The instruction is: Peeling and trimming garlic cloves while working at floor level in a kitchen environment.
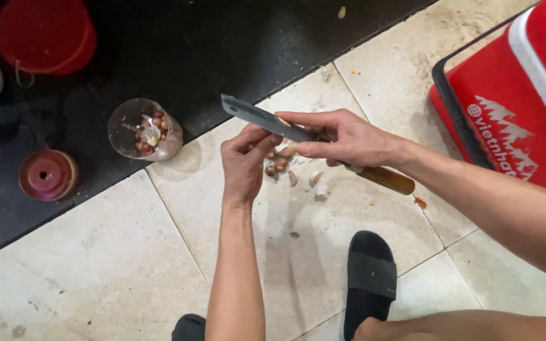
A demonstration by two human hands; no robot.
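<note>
Round clear glass jar of reddish-brown shallots left of centre; right hand gripping wood-handled knife, left hand pinching small clove against flat blade.

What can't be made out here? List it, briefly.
Head view only:
- What the left hand pinches: hidden by its own fingers.
- Knife blade's middle: covered by the right hand.
- Red cooler: cut off by the right edge.
- Contents of the clear jar: too small to identify.
</note>
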